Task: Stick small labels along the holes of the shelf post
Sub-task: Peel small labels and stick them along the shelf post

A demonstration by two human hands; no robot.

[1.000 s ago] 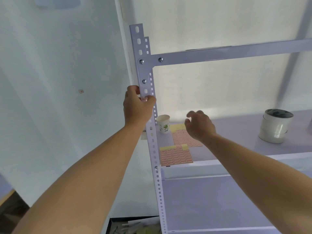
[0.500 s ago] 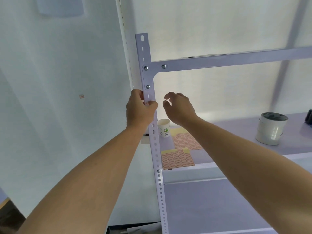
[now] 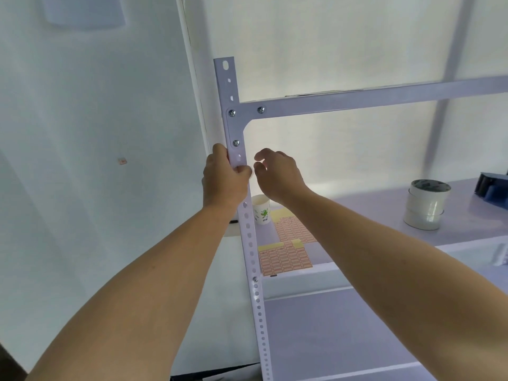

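A white perforated shelf post (image 3: 248, 229) runs from upper middle down to the bottom edge. My left hand (image 3: 224, 180) is wrapped around the post just below the corner bracket, thumb pressed on its front face. My right hand (image 3: 277, 174) hovers right beside the post at the same height, fingers curled and slightly apart; I cannot tell whether a label is pinched in them. Two sheets of small pink labels (image 3: 284, 258) lie on the shelf behind the post.
A paper cup (image 3: 261, 209) stands on the shelf board (image 3: 357, 215) next to the post. A stack of tape rolls (image 3: 426, 204) sits to the right, with a dark tape dispenser (image 3: 493, 189) at the far right edge. A horizontal beam (image 3: 371, 99) crosses above.
My right hand rose from the label sheets on the shelf to the post beside my left hand. My left hand kept its grip on the post.
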